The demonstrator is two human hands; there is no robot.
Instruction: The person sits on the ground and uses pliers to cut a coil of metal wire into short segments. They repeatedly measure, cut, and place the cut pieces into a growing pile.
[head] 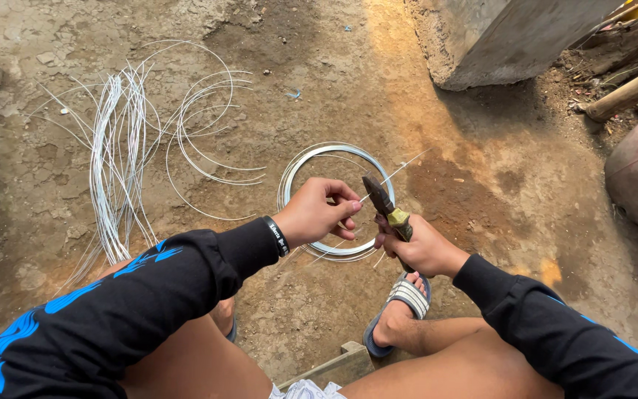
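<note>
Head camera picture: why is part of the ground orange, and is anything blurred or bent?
Head view: warm sunlight patches the dirt ground, the rest lies in soft shade; left hand, right hand, pliers and wire coil look sharp; wide-lens curving stretches the edges.

Daylight, diffuse, mostly open shade. Warm sun patch on the dirt ground (437,185) running from 12 o'clock down toward 4 o'clock; rest of the ground cooler and flatter. Dark shadow under the concrete block (511,37) at 1 o'clock. Soft shadows only, none hard-edged. Exposure even, no clipping. Faint glare on the wire coil (297,166) at centre and the cut wire bundle (116,162) at 9 o'clock. Focus sharp throughout, no motion blur. Wide-angle stretch at 7 and 5 o'clock, sleeves bulging.
</note>
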